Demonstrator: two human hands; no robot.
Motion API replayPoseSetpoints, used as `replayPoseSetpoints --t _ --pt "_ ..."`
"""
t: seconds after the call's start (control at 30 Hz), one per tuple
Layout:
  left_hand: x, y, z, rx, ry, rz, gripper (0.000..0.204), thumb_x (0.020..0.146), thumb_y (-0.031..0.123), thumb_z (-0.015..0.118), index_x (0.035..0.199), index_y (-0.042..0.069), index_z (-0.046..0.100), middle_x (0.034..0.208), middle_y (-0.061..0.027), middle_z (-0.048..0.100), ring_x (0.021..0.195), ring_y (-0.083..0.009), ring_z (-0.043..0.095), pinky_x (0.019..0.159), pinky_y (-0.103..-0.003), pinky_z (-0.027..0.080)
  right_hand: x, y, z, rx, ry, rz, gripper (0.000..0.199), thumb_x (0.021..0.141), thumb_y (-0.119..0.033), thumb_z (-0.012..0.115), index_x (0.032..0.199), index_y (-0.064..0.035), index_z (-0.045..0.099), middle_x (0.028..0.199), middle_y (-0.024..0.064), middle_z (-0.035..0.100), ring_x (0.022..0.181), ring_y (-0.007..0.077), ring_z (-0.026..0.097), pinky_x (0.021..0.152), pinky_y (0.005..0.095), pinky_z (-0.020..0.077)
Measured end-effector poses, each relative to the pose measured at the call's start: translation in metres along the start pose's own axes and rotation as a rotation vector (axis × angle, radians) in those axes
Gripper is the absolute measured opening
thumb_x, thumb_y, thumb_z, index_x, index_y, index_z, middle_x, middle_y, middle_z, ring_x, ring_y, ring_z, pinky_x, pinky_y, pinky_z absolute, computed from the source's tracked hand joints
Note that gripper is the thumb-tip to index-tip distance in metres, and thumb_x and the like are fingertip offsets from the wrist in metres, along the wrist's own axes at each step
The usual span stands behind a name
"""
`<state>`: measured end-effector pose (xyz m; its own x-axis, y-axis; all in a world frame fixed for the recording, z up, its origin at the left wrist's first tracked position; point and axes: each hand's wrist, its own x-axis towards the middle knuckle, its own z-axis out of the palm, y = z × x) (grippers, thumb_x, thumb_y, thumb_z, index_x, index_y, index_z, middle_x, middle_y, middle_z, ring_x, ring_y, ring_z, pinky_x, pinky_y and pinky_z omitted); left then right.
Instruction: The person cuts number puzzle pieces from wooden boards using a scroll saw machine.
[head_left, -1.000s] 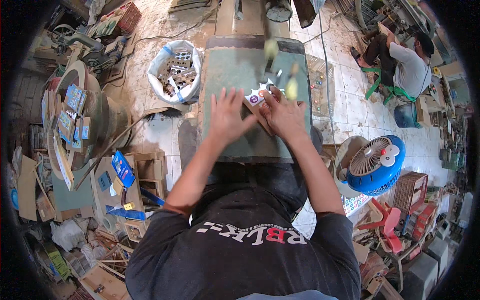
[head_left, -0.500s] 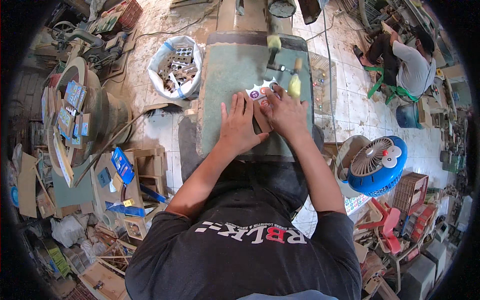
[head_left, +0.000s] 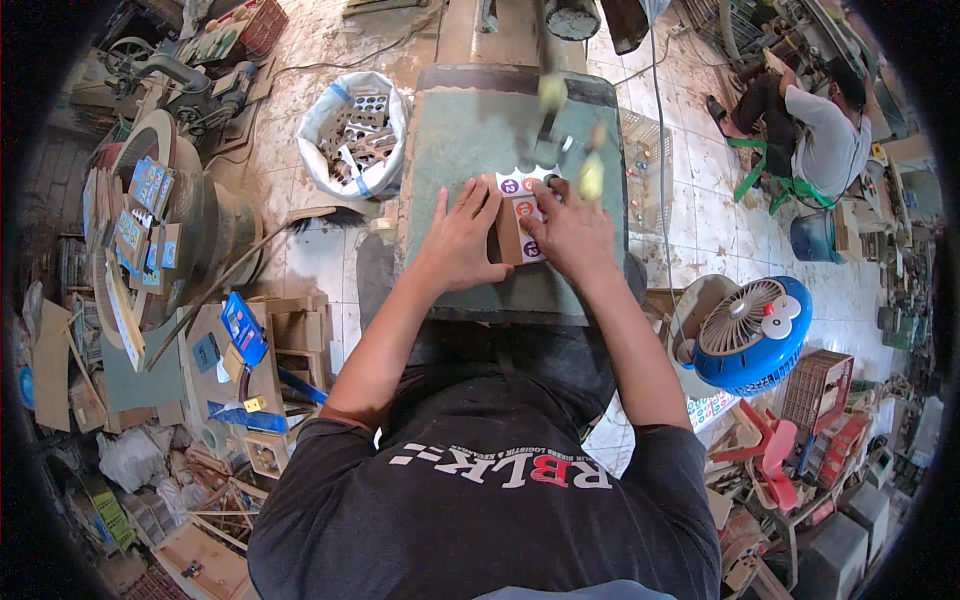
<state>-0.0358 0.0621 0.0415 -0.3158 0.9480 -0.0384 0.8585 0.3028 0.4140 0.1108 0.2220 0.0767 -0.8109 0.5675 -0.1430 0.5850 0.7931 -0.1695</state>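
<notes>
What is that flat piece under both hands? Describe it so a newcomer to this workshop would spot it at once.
Start at the green-topped machine table in the middle of the picture. Near its front edge, the left hand and right hand press on a flat wooden board with a white printed face. Coloured round spots on white and a wavy cut far edge set it apart from the plain brown offcuts in the white sack beside the table.

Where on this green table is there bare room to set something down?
Bare green table lies between its left edge and the left hand, up to the far rim. It is crowded right of that: the printed board under both hands, the right hand and the machine parts behind.
</notes>
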Motion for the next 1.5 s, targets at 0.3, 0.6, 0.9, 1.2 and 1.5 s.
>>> replayPoseSetpoints --t 0.3,0.6,0.9,1.2,1.5 --pt "-0.003 -0.002 -0.005 0.039 -0.034 0.046 0.123 0.070 0.049 0.090 0.165 -0.003 0.032 0.173 -0.0257 0.030 0.163 -0.0418 0.025 0.131 -0.067 0.015 0.007 0.018 0.000 0.063 0.067 -0.143 0.059 0.095 -0.050 0.073 0.144 -0.0167 0.068 0.156 0.0136 0.055 0.138 0.0402 0.056 0.110 0.0521 0.0502" --pt "0.000 -0.003 0.002 0.040 0.012 0.037 0.123 0.071 0.058 0.090 0.163 -0.004 0.036 0.172 -0.0245 0.032 0.163 -0.0397 0.027 0.129 -0.070 0.015 0.022 0.049 0.027 0.307 0.059 -0.360 0.065 0.096 -0.049 0.074 0.146 -0.0089 0.065 0.165 0.0168 0.048 0.155 0.0398 0.040 0.123 0.0484 0.0408" --pt "0.009 -0.011 -0.011 0.031 -0.057 0.051 0.122 0.072 0.057 0.091 0.164 -0.002 0.036 0.173 -0.0252 0.032 0.164 -0.0368 0.025 0.133 -0.063 0.013 0.023 0.048 0.028 0.289 0.105 -0.344 0.064 0.095 -0.048 0.075 0.144 -0.0081 0.066 0.161 0.0180 0.052 0.150 0.0398 0.047 0.122 0.0464 0.0425" --pt "0.015 -0.026 -0.023 0.023 -0.101 0.108 0.121 0.070 0.052 0.094 0.166 0.005 0.037 0.175 -0.0154 0.033 0.165 -0.0312 0.025 0.134 -0.061 0.011 0.017 0.043 0.033 0.198 0.196 -0.350 0.063 0.095 -0.047 0.074 0.144 -0.0084 0.067 0.157 0.0192 0.055 0.143 0.0389 0.053 0.117 0.0485 0.0452" --pt "0.025 -0.037 -0.032 0.014 -0.153 0.147 0.124 0.069 0.048 0.096 0.170 0.014 0.033 0.177 -0.0085 0.030 0.165 -0.0314 0.024 0.134 -0.064 0.009 0.014 0.039 0.030 0.283 0.161 -0.284 0.061 0.095 -0.050 0.074 0.142 -0.0122 0.070 0.156 0.0175 0.058 0.141 0.0418 0.052 0.118 0.0518 0.0405"
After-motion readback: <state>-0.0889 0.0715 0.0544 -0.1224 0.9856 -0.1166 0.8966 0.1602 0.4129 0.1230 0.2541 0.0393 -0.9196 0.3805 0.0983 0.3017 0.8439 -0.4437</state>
